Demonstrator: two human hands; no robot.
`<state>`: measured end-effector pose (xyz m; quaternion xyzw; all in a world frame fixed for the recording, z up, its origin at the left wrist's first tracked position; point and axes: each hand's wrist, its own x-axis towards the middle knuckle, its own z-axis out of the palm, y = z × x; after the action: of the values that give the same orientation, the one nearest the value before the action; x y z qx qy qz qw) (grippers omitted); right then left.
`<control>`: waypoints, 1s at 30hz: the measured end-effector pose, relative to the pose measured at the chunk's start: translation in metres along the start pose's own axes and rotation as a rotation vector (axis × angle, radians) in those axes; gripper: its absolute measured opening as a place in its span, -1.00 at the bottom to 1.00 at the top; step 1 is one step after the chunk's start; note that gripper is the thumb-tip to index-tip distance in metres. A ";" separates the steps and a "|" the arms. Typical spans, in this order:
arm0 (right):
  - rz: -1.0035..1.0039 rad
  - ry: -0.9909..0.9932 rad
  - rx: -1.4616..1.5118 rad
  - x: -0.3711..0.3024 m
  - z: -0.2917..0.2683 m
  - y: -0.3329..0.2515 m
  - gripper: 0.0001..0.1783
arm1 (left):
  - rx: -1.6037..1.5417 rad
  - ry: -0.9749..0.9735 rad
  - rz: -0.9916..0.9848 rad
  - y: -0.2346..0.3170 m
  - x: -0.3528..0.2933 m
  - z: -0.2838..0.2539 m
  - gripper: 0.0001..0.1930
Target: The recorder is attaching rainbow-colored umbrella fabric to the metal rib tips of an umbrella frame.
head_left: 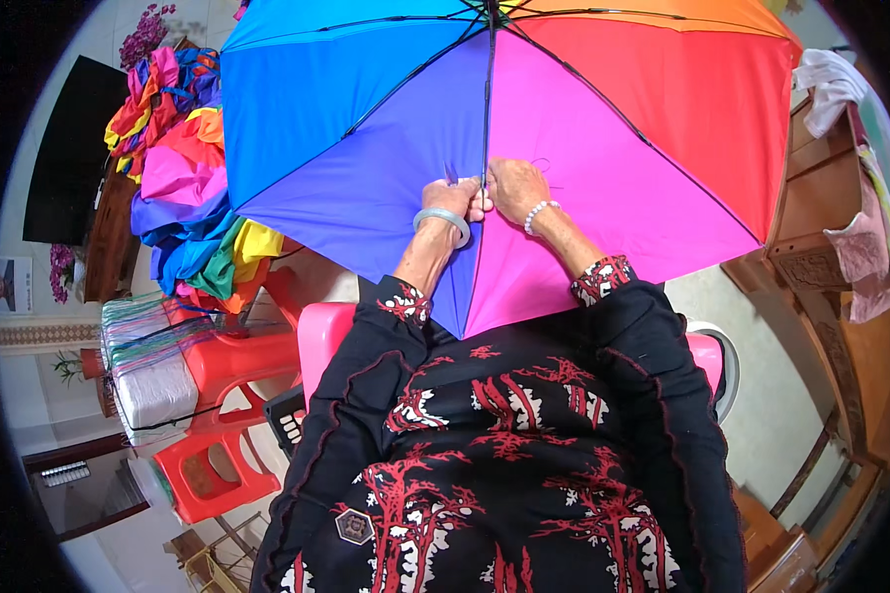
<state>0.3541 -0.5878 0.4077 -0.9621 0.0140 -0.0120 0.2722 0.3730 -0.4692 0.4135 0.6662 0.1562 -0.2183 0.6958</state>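
Observation:
An open rainbow umbrella (603, 212) spreads in front of me, its underside with dark ribs facing me. Both hands meet at the lower middle rib (487, 109), where the purple and pink panels join. My left hand (452, 199), with a pale bangle at its wrist, is closed on the rib and seam there. A small purple pointed piece (451, 174) sticks up by its fingers; its kind is unclear. My right hand (519, 191), wearing a beaded bracelet, pinches at the same spot. A thin dark thread (546, 166) loops beside it. What its fingertips hold is hidden.
At the left lies a heap of colourful umbrella fabric (183, 188). Below it, red plastic stools (232, 361) carry a white wrapped bundle with coloured strands (153, 371). Wooden furniture (811, 257) draped with cloths stands at the right. A pink seat (324, 341) is beneath me.

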 end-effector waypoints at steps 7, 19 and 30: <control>-0.068 0.113 0.054 0.001 0.002 0.007 -0.87 | -0.053 -0.014 -0.020 0.000 0.003 0.005 -0.90; 0.008 0.062 0.214 0.006 0.001 0.020 -0.86 | -0.181 0.175 0.044 -0.012 0.008 0.005 -0.87; -0.006 0.039 0.301 0.001 -0.006 0.018 -0.81 | -0.176 0.066 -0.020 -0.006 0.009 0.000 -0.85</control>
<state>0.3545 -0.6060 0.4035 -0.9101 0.0146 -0.0336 0.4128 0.3774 -0.4706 0.4037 0.6078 0.2045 -0.1885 0.7438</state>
